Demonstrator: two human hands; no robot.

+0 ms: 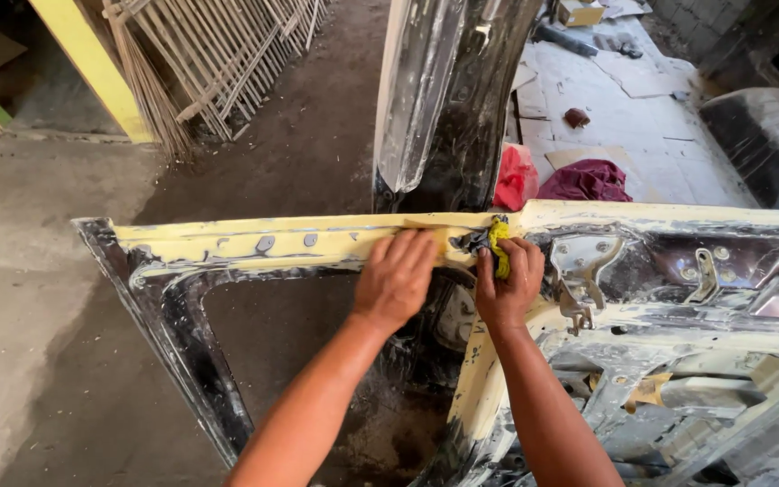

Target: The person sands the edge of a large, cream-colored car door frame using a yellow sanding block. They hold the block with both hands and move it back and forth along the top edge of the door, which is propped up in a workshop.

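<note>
In the centre of the frame, a stripped car door [660,271] lies with its inner side up, and both bare hands rest on its upper edge. This edge is a long band covered with pale yellow filler, matt and uneven, with scratched patches where dark metal shows through. The left hand [396,278] lies flat on the yellow band, palm down, fingers stretched together and not closed around anything. The right hand [508,280] is just beside it, on the right, and its fingers are clamped on a folded piece of yellow and dark sandpaper [494,243], which it presses on the same band. The sandpaper sits at the centre of the frame, at the point where the window frame meets the door body. The window opening [299,361] at the lower left has a glossy black, wet-looking frame with rounded corners. At the right, the door shows bare grey metal with a bracket [588,266], holes and bolts. Above the hands a shiny black body panel [448,99] stands upright. At the upper right, a dark red cloth [588,180] lies crumpled on pale flat boards. At the upper left, a rusty metal grille [218,54] leans over the brown dirt floor [308,135].
</note>
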